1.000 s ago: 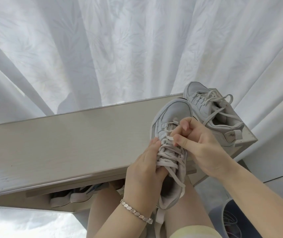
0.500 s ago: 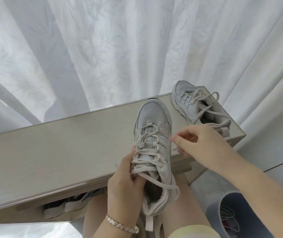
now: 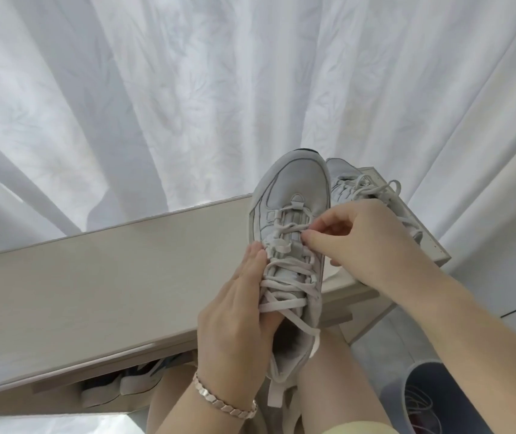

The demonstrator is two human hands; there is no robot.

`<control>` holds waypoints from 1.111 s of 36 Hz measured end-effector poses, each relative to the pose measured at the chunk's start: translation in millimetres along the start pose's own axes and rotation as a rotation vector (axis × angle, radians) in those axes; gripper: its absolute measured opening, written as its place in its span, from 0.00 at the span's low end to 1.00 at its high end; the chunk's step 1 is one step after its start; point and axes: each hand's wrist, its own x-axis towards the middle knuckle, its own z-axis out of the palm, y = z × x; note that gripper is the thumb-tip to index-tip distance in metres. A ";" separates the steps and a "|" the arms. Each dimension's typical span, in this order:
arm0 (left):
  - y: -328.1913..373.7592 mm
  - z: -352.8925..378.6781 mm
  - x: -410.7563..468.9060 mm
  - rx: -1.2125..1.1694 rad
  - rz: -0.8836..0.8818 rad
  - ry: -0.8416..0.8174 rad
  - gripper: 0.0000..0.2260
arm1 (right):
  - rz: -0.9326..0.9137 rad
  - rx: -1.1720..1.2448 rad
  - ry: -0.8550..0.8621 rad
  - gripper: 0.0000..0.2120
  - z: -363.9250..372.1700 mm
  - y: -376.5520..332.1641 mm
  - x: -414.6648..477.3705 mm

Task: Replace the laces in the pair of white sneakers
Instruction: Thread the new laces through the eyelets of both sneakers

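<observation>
One white sneaker [image 3: 294,195] stands toe-up between my knees, its heel low near my lap. My left hand [image 3: 238,324] grips its left side, thumb hooked over the lower laces [image 3: 285,303]. My right hand [image 3: 353,233] pinches a lace crossing near the upper eyelets on the shoe's right side. The second white sneaker [image 3: 344,186] lies on the cabinet top behind my right hand, laced, mostly hidden by that hand and the held shoe.
A pale wooden shoe cabinet [image 3: 109,277] runs across in front of me, with other shoes [image 3: 119,383] on the shelf under its top. White curtains [image 3: 188,89] hang behind. A grey-blue bin [image 3: 422,402] with laces inside sits at lower right.
The held sneaker has risen and tipped more toe-up, now covering part of the second shoe. My right hand came back from beside the shoe onto the upper laces and pinches one.
</observation>
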 end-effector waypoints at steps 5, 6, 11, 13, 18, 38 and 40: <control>-10.2 5.7 3.8 -0.003 -0.043 -0.017 0.19 | -0.106 0.039 0.039 0.09 15.0 10.6 2.0; -12.2 6.4 2.6 -0.015 -0.066 -0.021 0.19 | -0.114 0.059 0.047 0.10 17.6 14.2 1.1; -16.4 9.2 -3.6 -0.095 -0.143 -0.001 0.19 | -0.138 0.143 0.035 0.06 25.7 30.0 -2.1; -16.8 9.8 -5.9 -0.105 -0.150 0.006 0.19 | -0.139 0.193 0.014 0.08 26.9 34.4 -3.8; -15.6 11.0 -8.7 -0.099 -0.143 -0.007 0.19 | -0.097 0.355 -0.015 0.06 22.7 40.9 -8.7; -8.9 15.7 -8.4 0.030 0.020 -0.035 0.20 | -0.465 -0.538 -0.289 0.04 -15.0 17.9 1.6; -8.9 15.7 -8.6 0.036 0.027 -0.029 0.20 | -0.485 -0.540 -0.291 0.04 -16.6 18.3 1.9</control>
